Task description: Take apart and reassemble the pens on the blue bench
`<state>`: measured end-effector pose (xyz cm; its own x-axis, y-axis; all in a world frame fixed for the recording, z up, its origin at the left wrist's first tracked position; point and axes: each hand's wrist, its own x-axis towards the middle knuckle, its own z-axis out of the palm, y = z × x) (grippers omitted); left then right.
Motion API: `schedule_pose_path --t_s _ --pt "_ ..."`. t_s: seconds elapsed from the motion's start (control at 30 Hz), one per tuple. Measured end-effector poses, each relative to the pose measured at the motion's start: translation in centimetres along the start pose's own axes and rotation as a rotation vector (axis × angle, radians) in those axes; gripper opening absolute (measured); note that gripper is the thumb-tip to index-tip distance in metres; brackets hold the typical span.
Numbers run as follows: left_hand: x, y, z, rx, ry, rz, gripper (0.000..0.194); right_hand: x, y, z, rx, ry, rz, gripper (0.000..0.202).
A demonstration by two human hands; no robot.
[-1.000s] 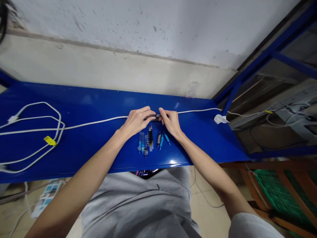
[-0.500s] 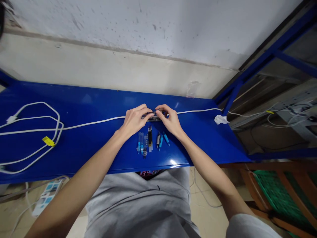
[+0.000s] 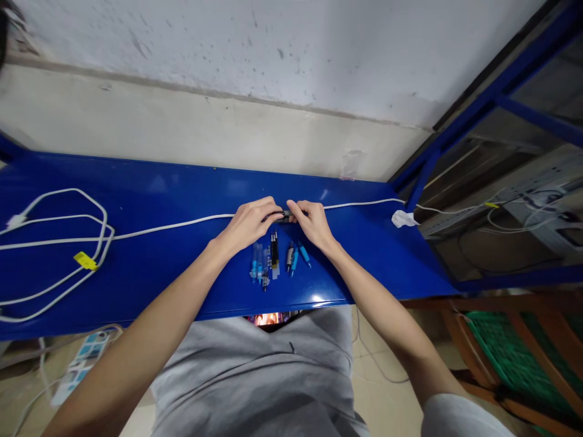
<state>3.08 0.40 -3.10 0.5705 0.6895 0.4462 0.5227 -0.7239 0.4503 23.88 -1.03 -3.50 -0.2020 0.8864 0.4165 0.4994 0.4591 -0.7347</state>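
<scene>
Pinching at dark slim parts [image 3: 286, 215] with left hand [image 3: 248, 220] and right hand [image 3: 315, 223], fingertips close together, near the middle of the blue bench [image 3: 378, 243]! Closed to a narrow pinch in the left grip, apparently with hold of the left end; closed likewise in the right grip, thumb uppermost, apparently on the right end. Just beyond the loose clear tubes [image 3: 260, 271], black sticks [image 3: 274, 246] and short blue pieces [image 3: 305, 254], and right on the line of the white cable [image 3: 182, 225]. Delicate stuff: best to hold the ends level and in line, steady with the left, adjust with the right in small turns, and press lightly so as not to flick anything out sideways. Best, too, to stay low over the bench and clear of that loose row on the near side, likely quick to roll. Careful with the cable as well: easy to catch by mistake. Not much to make out at the fingertips, though: too small and dark to count, impossible to say whether one piece or several, joined or merely side by side. No telling whether lifted or resting on the bench. No clear view of the gripped ends, nor of the cable's middle stretch behind the hands.
</scene>
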Motion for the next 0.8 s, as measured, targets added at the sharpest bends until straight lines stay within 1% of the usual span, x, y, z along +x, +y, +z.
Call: schedule_pose_path --t_s 0.07,0.2,0.27,0.33,0.4,0.53,0.6,0.63,0.73,0.8 --pt "0.0 0.0 0.0 0.012 0.001 -0.008 0.027 0.0 0.1 0.0 -0.017 0.001 0.013 0.056" --pt "0.0 -0.3 0.0 0.053 0.039 -0.047 0.026 0.4 0.2 -0.5 0.067 0.038 -0.027 0.036" --pt "0.0 -0.4 0.0 0.060 0.046 -0.050 0.025 0.6 0.3 -0.8 0.114 0.037 -0.024 0.034" --pt "-0.1 -0.3 0.0 0.058 0.047 -0.042 0.024 0.7 0.2 -1.0 0.107 0.035 0.014 0.034" --pt "-0.1 -0.1 0.0 0.050 0.046 -0.020 0.023 0.5 0.1 -1.0 0.085 0.028 0.064 0.039" --pt "-0.2 0.4 0.0 0.044 0.046 0.020 0.022 0.2 -0.2 -1.0 0.058 -0.027 0.132 0.060" --pt "-0.3 0.5 0.0 0.068 0.053 0.011 0.022 0.2 -0.3 -1.0 0.050 -0.028 0.143 0.063" --pt "-0.2 0.4 -0.1 0.084 0.061 -0.002 0.023 0.2 -0.3 -1.0 0.056 -0.023 0.134 0.059" --pt "-0.2 0.1 0.0 0.104 0.103 -0.041 0.021 0.5 -0.5 -1.1 0.119 -0.024 0.084 0.037" --pt "-0.2 -0.2 0.1 0.112 0.127 -0.022 0.020 0.5 -0.6 -1.2 0.148 -0.032 0.086 0.032"
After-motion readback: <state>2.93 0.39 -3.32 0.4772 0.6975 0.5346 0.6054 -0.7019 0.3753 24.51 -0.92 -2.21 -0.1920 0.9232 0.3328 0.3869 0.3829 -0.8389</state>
